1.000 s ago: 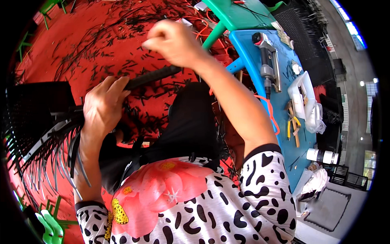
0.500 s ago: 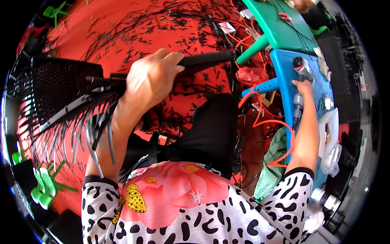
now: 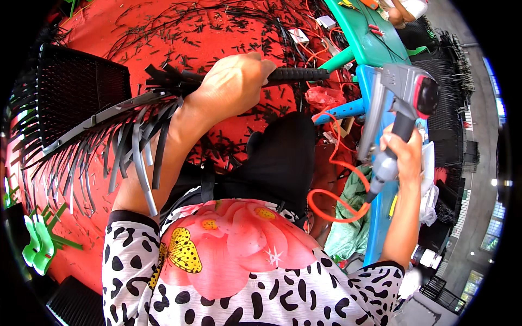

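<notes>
Currently I have the right hand (image 3: pixel 405 151) curled around a pneumatic stapler (image 3: pixel 403 127) above the left edge of the blue worktop (image 3: pixel 379 231); the left hand (image 3: pixel 234 81), fingers wrapped, grips a black bar (image 3: pixel 298 75).

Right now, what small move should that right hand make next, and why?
Perhaps ease the grey tool leftward, toward the black ribbed bar: the right hand grips the tool, apart from the bar, and the left hand holds the bar over the red floor.

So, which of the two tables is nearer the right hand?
The blue table, seen alongside the right hand; the green table sits farther up the picture.
</notes>
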Available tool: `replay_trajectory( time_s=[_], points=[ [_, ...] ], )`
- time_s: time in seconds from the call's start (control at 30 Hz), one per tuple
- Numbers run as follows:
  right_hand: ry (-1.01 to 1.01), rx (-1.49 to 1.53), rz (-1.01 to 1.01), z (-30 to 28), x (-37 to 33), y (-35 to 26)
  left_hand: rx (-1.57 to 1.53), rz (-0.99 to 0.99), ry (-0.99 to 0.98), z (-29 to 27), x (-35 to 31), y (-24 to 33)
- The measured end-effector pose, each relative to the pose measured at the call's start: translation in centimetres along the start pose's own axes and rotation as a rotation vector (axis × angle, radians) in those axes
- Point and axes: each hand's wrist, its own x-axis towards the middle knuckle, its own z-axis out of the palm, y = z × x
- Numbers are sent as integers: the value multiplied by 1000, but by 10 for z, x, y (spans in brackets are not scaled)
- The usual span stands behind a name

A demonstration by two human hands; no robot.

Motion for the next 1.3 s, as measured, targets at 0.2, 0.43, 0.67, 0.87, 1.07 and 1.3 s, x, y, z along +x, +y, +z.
replay_trajectory(
  time_s=[0.2,0.43,0.67,0.87,1.07,1.3],
  points=[
    [-349,425,135,73,-39,-67,-11,-37,-49,10,-1,-1],
    [-415,352,155,91,-44,-76,-46,-25,11,15,-5,7],
    [-411,334,182,92,-42,-71,-41,-65,-53,14,1,9],
    [-428,310,185,90,-37,-66,-31,-72,-61,15,2,10],
    [-436,307,206,95,-41,-74,-39,-108,-66,12,0,11],
    [-448,312,181,94,-32,-65,-62,-121,-56,26,9,5]
  ],
)
